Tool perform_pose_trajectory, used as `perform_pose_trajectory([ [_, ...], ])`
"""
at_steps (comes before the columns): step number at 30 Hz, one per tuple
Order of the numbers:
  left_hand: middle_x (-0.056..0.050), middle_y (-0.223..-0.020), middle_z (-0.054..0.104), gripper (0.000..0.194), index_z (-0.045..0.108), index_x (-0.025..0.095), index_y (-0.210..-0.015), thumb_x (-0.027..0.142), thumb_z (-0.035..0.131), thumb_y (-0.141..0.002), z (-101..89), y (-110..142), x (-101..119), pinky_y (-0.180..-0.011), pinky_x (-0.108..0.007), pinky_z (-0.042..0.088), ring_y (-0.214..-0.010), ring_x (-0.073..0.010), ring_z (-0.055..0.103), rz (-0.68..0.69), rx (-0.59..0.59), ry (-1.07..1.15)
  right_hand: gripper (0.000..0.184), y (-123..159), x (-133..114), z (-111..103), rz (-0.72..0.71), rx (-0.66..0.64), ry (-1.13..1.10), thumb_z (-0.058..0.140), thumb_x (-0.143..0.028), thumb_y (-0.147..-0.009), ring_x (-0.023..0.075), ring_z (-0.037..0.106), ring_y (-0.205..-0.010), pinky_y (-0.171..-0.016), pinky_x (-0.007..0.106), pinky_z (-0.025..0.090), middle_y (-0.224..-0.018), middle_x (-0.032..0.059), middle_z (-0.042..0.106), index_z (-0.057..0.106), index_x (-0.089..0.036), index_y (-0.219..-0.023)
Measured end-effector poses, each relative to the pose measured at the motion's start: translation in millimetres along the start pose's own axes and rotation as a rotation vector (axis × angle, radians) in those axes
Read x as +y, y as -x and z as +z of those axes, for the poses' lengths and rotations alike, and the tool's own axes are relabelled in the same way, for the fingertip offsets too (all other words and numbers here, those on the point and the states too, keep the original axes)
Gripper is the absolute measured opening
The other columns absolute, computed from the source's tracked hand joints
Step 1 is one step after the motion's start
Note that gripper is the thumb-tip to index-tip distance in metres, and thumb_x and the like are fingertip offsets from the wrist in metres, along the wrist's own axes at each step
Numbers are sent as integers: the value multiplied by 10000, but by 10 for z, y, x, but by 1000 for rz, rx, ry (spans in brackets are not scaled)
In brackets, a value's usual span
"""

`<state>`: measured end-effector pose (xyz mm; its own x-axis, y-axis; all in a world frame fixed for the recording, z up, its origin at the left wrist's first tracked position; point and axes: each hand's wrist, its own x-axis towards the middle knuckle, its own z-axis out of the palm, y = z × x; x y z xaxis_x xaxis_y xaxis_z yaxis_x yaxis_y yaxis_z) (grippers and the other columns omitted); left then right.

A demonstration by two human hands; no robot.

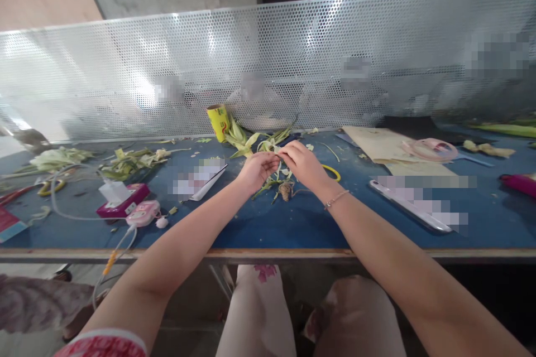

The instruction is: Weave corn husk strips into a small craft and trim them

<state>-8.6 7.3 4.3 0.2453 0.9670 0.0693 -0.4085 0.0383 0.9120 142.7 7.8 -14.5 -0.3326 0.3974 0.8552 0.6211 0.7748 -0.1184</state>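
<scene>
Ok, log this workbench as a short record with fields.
Hands: left hand and right hand, fingertips close together
Held: too small to tell
Below hands: green plant scraps, brown tuft
Behind hands: pale green leaves, tilted yellow cylinder
Left side: purple block
Right side: slim pale device, beige sheets
Surface: blue tabletop
Back: perforated metal panel

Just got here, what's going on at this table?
A seated person has the left hand and right hand together at the fingertips over a blue table; anything between them is too small to make out. Green husk leaves lie just behind, beside a yellow tube. A brown tuft lies below the hands. A phone lies to the right.
</scene>
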Motion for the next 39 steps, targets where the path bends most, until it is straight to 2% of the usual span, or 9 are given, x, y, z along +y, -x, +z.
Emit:
perform_pose_trajectory([
  [3, 25, -610, 596, 213, 545, 152, -816, 49, 627, -648, -6, 5, -38, -600, -221, 460, -554, -71, 561, 273, -7, -189, 173, -4, 10, 16, 38, -2, -12, 387, -229, -935, 194, 542, -874, -819, 353, 452, -903, 76, 547, 554, -204, -900],
  [6, 48, -603, 589, 282, 551, 161, -870, 44, 633, -627, -7, 7, -45, -586, -224, 452, -535, -67, 544, 390, -58, -354, 154, 1, 13, 26, 66, -18, -19, 385, -222, -929, 198, 532, -869, -807, 351, 445, -899, 78, 530, 529, -199, -879],
  [9, 32, -618, 601, 204, 573, 154, -832, 82, 636, -651, -5, 7, -47, -616, -245, 480, -555, -77, 564, 358, -94, -412, 123, 8, 13, 32, 84, -31, -41, 394, -202, -918, 198, 531, -866, -793, 346, 442, -902, 77, 525, 510, -198, -878],
  [17, -1, -643, 628, 86, 595, 145, -767, 170, 650, -706, -17, 0, -59, -659, -280, 514, -587, -99, 594, 360, -31, -490, 94, 10, 6, 31, 105, -56, -40, 409, -183, -902, 196, 526, -846, -770, 341, 436, -899, 77, 526, 497, -199, -874],
  [26, 1, -627, 627, 132, 580, 153, -734, 258, 661, -735, -41, -19, -62, -667, -279, 519, -584, -96, 593, 320, -20, -442, 63, 7, 16, 46, 117, -51, -63, 433, -182, -890, 194, 535, -855, -778, 350, 448, -895, 72, 534, 490, -203, -873],
  [33, 17, -597, 606, 149, 560, 150, -701, 252, 665, -731, -38, -38, -84, -660, -252, 509, -570, -77, 577, 266, -17, -367, 53, 5, 33, 72, 164, -40, -145, 462, -164, -856, 184, 541, -843, -758, 338, 461, -893, 63, 543, 496, -205, -864],
  [39, 18, -595, 594, 121, 551, 150, -702, 220, 640, -744, -38, -40, -94, -649, -248, 493, -573, -79, 570, 286, -27, -354, 72, 0, 20, 79, 187, -34, -134, 436, -179, -873, 190, 540, -856, -781, 349, 448, -874, 62, 550, 493, -206, -838],
])
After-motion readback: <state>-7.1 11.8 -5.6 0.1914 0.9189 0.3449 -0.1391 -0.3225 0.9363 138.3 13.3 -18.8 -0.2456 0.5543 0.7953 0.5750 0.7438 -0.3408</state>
